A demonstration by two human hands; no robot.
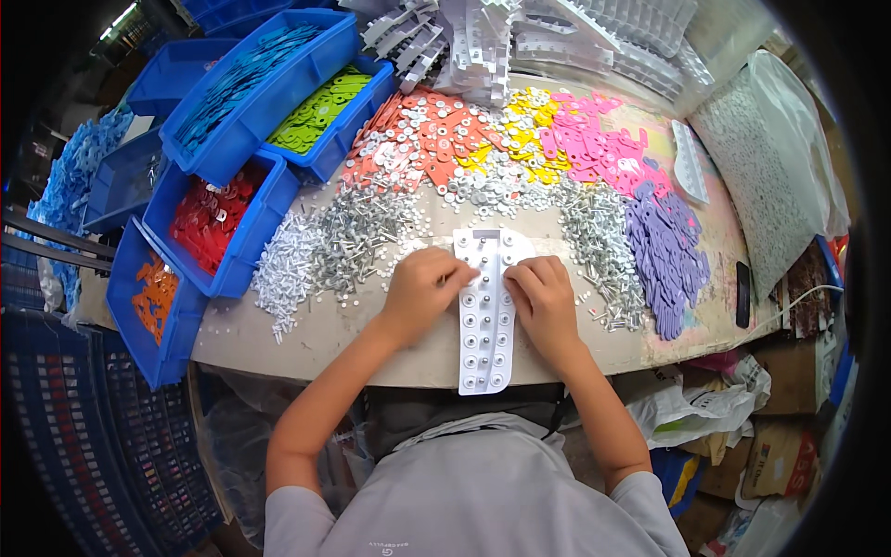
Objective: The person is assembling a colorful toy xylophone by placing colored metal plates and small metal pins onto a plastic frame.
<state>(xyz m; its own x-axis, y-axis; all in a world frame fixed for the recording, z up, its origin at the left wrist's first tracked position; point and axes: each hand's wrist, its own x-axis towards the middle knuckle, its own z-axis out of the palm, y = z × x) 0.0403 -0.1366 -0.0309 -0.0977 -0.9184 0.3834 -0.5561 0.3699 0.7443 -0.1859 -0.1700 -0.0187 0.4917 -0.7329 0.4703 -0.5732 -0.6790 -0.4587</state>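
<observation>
A worker's two bare hands are meeting over a white tray (478,310), which is lying lengthwise at the front middle of the bench (418,359). The left hand (422,290) is forming a narrow pinch at the tray's left edge; the right hand (546,302) is curling closely against its right edge. Whether either grip is holding a small part cannot be told, the fingertips being too small to read. Metal pins are standing along the tray's middle line, with round pieces sitting in rows on either side. The tray's near end is apparently reaching slightly past the bench's edge; pressure there could tip it and scatter the pins. A sideways nudge from either hand could likewise unseat them. Loose rivets (353,232) are lying beyond the left hand, and a second rivet pile (599,241) is touching the purple tags (664,255); a careless sweep could mix these, or send pieces under the tray and leave it rocking.
</observation>
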